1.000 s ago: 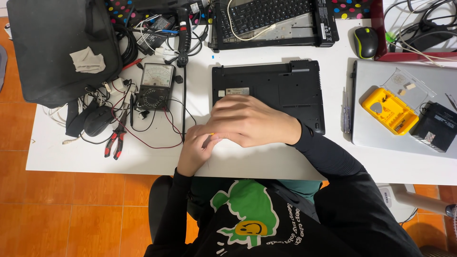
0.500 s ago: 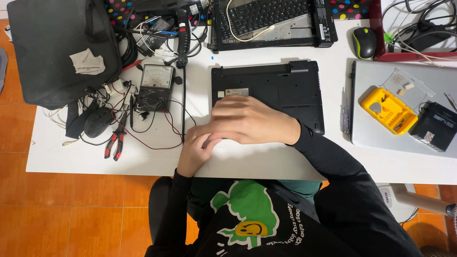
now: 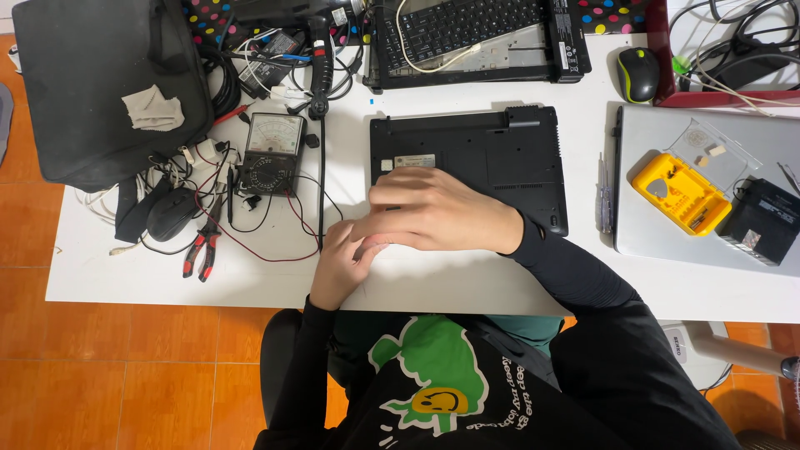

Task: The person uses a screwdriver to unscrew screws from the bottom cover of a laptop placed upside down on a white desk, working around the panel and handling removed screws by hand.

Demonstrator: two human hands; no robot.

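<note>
A black laptop (image 3: pixel 492 150) lies upside down on the white table (image 3: pixel 467 287). My right hand (image 3: pixel 437 208) rests over its near left corner, fingers bent down and slightly apart. My left hand (image 3: pixel 340 265) sits on the table just left of that corner, its fingertips tucked under my right hand. Whatever lies between the two hands is hidden.
Left of the laptop are an analog multimeter (image 3: pixel 272 154) with red and black leads, red-handled pliers (image 3: pixel 200 250), a black mouse (image 3: pixel 171 213) and a black bag (image 3: pixel 100 83). A keyboard base (image 3: pixel 475 37) lies behind. Right: a screwdriver (image 3: pixel 606 196), silver laptop (image 3: pixel 708 237), yellow bit case (image 3: pixel 682 193).
</note>
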